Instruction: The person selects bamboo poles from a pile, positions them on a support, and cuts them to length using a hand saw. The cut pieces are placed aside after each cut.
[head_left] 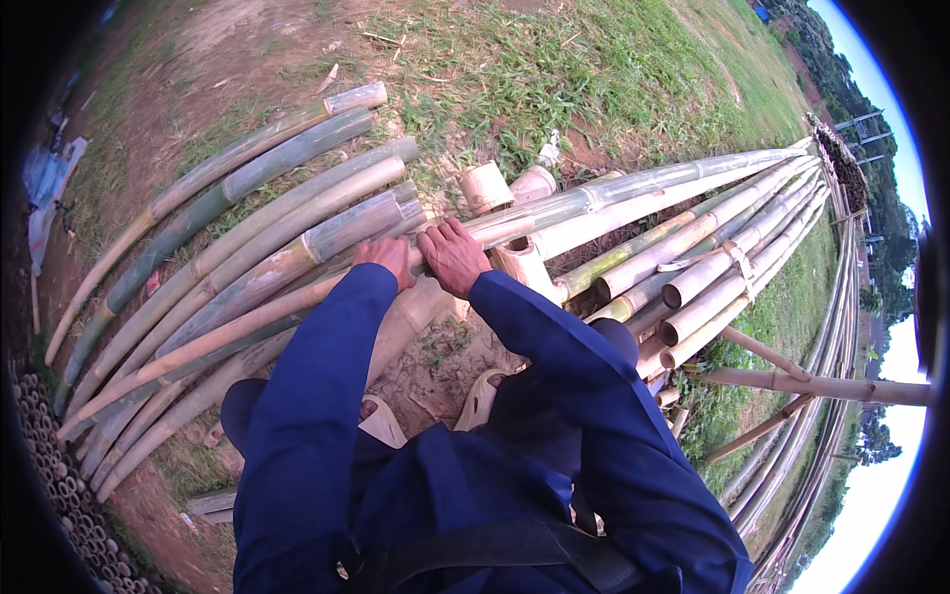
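Observation:
My left hand (390, 259) and my right hand (455, 257) are side by side, their fingers curled over a long bamboo pole (594, 196). From my right hand the pole runs away to the far right; past my left hand I cannot tell which pole continues it. Just below and beyond the right hand are short upright bamboo stumps, one pale and open-topped (524, 267), another farther off (486, 188). Under my wrists, a thick pale bamboo piece (411, 317) slants toward my feet. My fingertips are partly hidden beneath the pole.
Several cut bamboo lengths (237, 183) lie fanned out on the left. On the right, a bundle of bamboo poles (703, 277) shows open ends toward me, beside a bamboo rail frame (821, 386). Stacked bamboo ends (74, 505) fill the lower left. My sandals (480, 399) are on bare soil.

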{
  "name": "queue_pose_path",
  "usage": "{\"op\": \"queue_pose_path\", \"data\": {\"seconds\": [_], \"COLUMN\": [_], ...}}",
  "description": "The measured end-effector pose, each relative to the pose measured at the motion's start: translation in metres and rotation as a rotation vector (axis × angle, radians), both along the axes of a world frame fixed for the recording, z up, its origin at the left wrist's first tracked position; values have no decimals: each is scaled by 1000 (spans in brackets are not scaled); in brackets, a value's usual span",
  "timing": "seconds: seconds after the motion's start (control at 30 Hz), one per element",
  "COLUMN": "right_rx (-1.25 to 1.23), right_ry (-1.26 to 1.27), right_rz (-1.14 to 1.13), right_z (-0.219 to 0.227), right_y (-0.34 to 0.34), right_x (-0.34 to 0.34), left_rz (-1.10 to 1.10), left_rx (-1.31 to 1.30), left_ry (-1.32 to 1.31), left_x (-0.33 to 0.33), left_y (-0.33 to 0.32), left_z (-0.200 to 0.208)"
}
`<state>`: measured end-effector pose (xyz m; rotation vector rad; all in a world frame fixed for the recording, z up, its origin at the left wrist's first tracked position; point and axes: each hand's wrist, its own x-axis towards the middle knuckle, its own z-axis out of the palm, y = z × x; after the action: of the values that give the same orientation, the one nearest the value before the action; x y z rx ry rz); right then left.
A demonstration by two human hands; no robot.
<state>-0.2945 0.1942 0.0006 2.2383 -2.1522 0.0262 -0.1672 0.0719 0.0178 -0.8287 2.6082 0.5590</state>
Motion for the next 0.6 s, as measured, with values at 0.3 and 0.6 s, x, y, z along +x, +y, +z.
{"op": "queue_pose_path", "data": {"seconds": [0.3,0.6], "right_rx": [-139,-37], "right_ry": [-143,-211], "right_rz": [82,141], "right_z": [-5,-11], "right_y": [-23,-61], "right_x": [50,118], "left_rz": [35,92], "left_rx": [11,-69], "left_ry": [-71,-186], "left_x": [59,128], "left_y": [-23,-49], "left_z": [12,0]}}
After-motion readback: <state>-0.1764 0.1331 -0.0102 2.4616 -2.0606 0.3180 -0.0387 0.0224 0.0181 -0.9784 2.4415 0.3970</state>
